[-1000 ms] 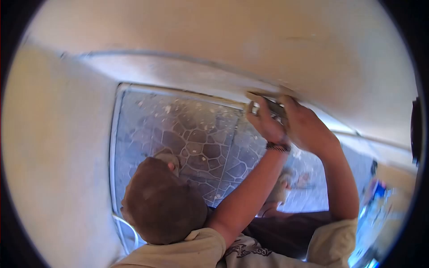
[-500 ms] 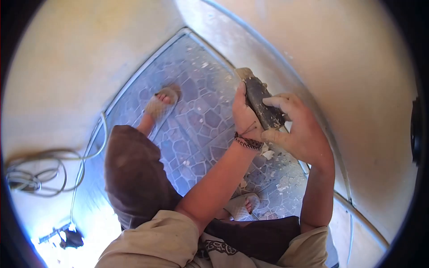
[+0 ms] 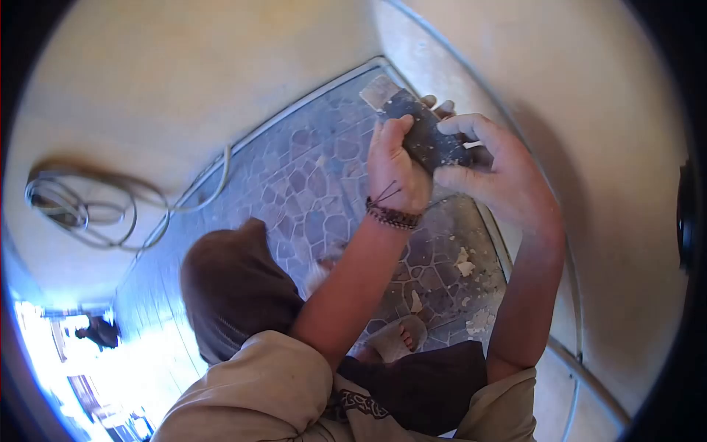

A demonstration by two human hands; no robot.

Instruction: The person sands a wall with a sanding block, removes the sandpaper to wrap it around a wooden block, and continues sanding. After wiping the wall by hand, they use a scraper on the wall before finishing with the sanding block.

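Note:
A dark, flat, oblong block (image 3: 427, 136) with a pale worn end and light specks is held up in front of me. What kind of tool it is, I cannot make out. My left hand (image 3: 398, 166) is closed round it, thumb on the near face and fingertips showing past its far edge. At the block's lower right end, my right hand (image 3: 501, 166) grips it between thumb and bent fingers. A braided bracelet (image 3: 394, 215) circles my left wrist.
Pale flakes (image 3: 464, 264) are scattered over the stone-patterned floor (image 3: 324, 173). Walls rise on both sides, with a pipe (image 3: 589, 379) along the right one. Coiled cable (image 3: 81, 210) lies at the left. My sandalled foot (image 3: 401, 339) is below.
Both hands have moved slightly upward with the block, which has turned to show a broader face and its pale end. My view has shifted, and my left leg has drawn back.

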